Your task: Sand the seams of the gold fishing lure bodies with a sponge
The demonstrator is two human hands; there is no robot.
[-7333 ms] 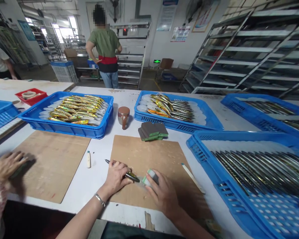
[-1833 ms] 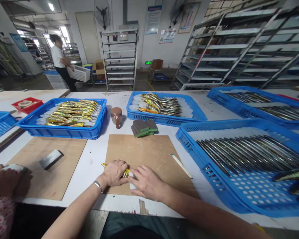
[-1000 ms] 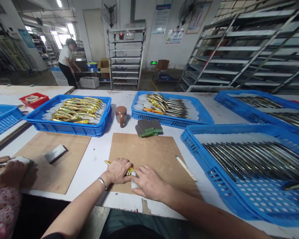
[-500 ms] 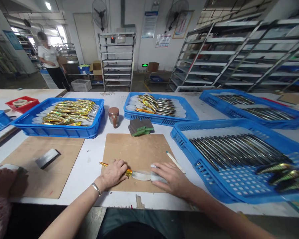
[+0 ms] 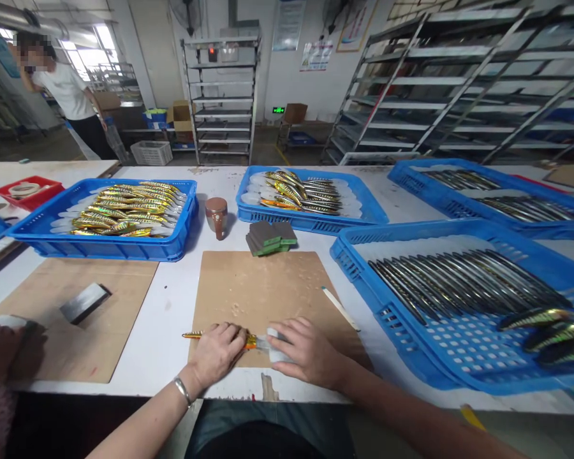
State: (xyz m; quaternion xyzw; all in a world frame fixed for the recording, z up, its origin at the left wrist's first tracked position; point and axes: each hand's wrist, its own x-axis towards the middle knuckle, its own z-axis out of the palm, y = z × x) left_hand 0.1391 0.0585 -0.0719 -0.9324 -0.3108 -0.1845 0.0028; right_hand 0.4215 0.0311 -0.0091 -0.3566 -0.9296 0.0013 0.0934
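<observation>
Compared with half a second ago, the right hand [image 5: 309, 354], pinching a pale, whitish rectangular block [image 5: 276, 350] between thumb and fingers, has slid leftward along the translucent tail [image 5: 262, 343] and now sits close to the left hand [image 5: 219, 349]. That left hand, fingers together, holds the slim gold-and-orange fish-shaped piece [image 5: 251, 342] down on the brown cardboard sheet [image 5: 263, 287] on the desk [image 5: 172, 319], near its front edge. The shift suggests rubbing strokes along the tail, apparently unfinished.

White tbl [image 5: 165, 319]: blue trays [image 5: 100, 250], red bskt [image 5: 44, 199], brown cup [image 5: 216, 215], 2 cardbd sheets [image 5: 263, 280] flat.
</observation>
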